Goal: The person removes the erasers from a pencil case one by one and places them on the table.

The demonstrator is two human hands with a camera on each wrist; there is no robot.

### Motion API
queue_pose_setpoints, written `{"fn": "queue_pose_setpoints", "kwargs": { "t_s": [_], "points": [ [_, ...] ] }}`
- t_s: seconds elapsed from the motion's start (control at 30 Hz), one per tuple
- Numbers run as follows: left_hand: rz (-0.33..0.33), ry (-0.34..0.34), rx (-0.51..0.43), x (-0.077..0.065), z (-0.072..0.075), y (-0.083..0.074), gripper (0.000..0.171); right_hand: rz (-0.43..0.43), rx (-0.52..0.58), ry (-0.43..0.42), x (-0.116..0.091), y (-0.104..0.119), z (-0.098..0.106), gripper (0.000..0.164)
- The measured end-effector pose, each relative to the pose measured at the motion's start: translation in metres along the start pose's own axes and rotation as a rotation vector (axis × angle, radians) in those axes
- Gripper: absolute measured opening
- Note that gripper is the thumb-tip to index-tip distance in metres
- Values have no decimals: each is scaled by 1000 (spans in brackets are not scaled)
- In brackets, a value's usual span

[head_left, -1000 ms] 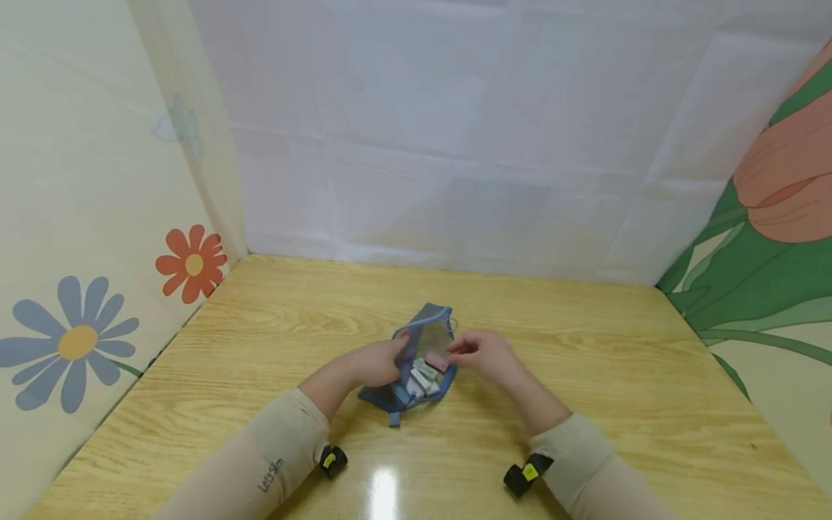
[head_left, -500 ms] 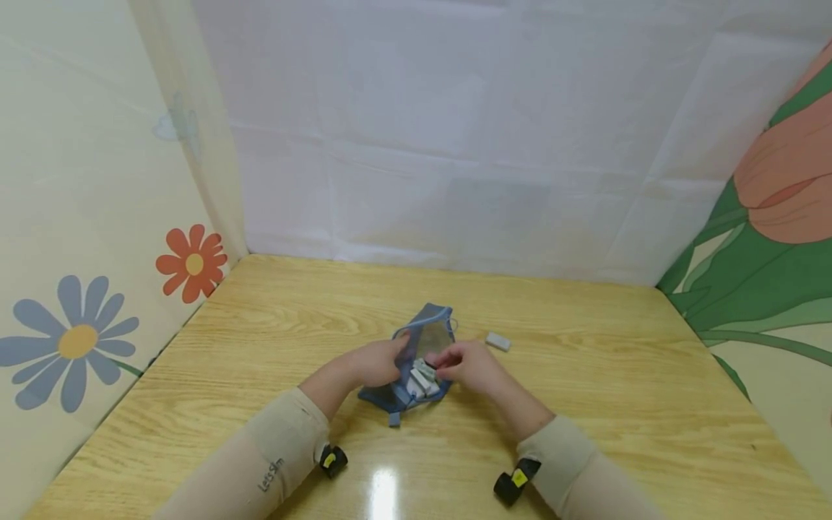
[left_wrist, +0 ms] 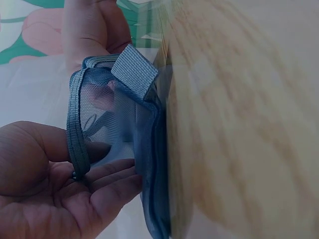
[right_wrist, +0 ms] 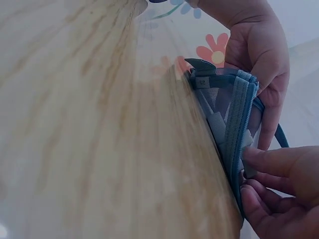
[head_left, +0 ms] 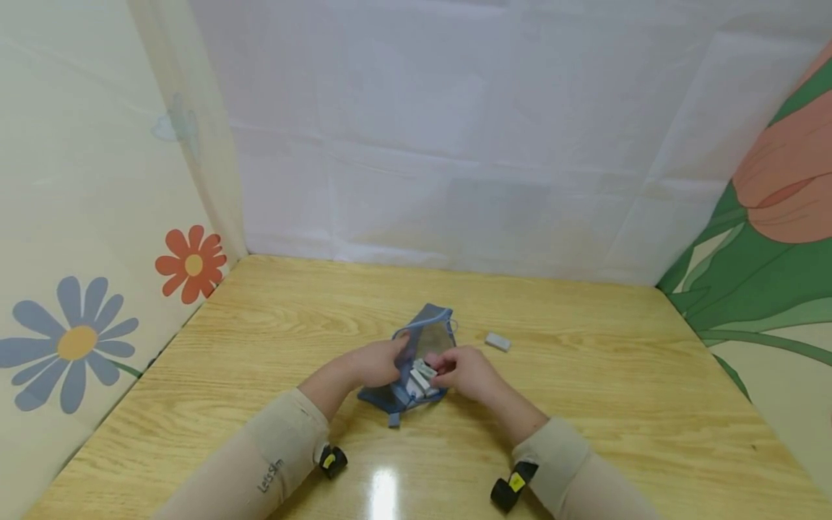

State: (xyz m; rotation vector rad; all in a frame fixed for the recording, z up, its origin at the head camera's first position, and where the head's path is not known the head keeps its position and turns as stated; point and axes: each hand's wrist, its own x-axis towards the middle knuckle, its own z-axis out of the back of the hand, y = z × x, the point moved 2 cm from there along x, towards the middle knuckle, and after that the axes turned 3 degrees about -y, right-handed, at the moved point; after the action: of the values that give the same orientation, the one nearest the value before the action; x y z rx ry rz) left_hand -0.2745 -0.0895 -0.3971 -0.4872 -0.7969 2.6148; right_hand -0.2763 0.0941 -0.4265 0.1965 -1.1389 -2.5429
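A blue mesh zip pouch [head_left: 425,321] lies on the wooden table with its mouth spread, several small white and greenish erasers [head_left: 421,380] inside. My left hand [head_left: 375,363] grips the pouch's near side; in the left wrist view the thumb [left_wrist: 97,152] goes over the zip edge and the fingers [left_wrist: 117,177] lie along the outside. At the opening's right side, my right hand [head_left: 469,372] has its fingertips in among the erasers. In the right wrist view, thumb and forefinger pinch a pale eraser [right_wrist: 249,168] at the zip edge, partly hidden.
One grey-white eraser [head_left: 497,341] lies on the table [head_left: 617,375] to the right, behind the right hand. A white cloth [head_left: 442,144] hangs along the table's back edge, with flower-printed panels [head_left: 78,339] at the sides.
My right hand has moved left from beside the pouch into its opening, covering the pink eraser seen earlier. The loose eraser on the table has come into view. My left hand stays put.
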Motion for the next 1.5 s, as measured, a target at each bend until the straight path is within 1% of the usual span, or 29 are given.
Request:
{"fn": "queue_pose_setpoints", "kwargs": {
  "t_s": [0.27, 0.4, 0.57, 0.73, 0.87, 1.1, 1.23, 1.4, 1.5],
  "points": [
    [5, -5, -10, -1, 0, 0, 73, -1, 8, -25, -1, 2, 1, 8],
    [0, -5, -9, -1, 0, -1, 73, -21, 34, -28, -1, 2, 4, 9],
    [-9, -8, -10, -1, 0, -2, 73, -40, 53, -38, -1, 1, 10, 11],
    [-2, -3, 2, -1, 0, -3, 73, -43, 40, -47, -4, 2, 19, 9],
    [7, 1, 7, -1, 0, -3, 72, -39, 44, -70, -5, 1, 26, 9],
    [10, -11, -4, -2, 0, -3, 71, -25, 30, -132, -5, -1, 42, 10],
    [6, -16, -10, -2, -1, -2, 72, -39, 66, -144, -4, -5, 55, 13],
    [5, -6, -9, -1, -1, -2, 72, -63, 104, -170, -6, -10, 73, 17],
    [2, -5, -14, -1, -1, -1, 72, -95, 128, -187, -7, -15, 83, 18]
  ]
}}
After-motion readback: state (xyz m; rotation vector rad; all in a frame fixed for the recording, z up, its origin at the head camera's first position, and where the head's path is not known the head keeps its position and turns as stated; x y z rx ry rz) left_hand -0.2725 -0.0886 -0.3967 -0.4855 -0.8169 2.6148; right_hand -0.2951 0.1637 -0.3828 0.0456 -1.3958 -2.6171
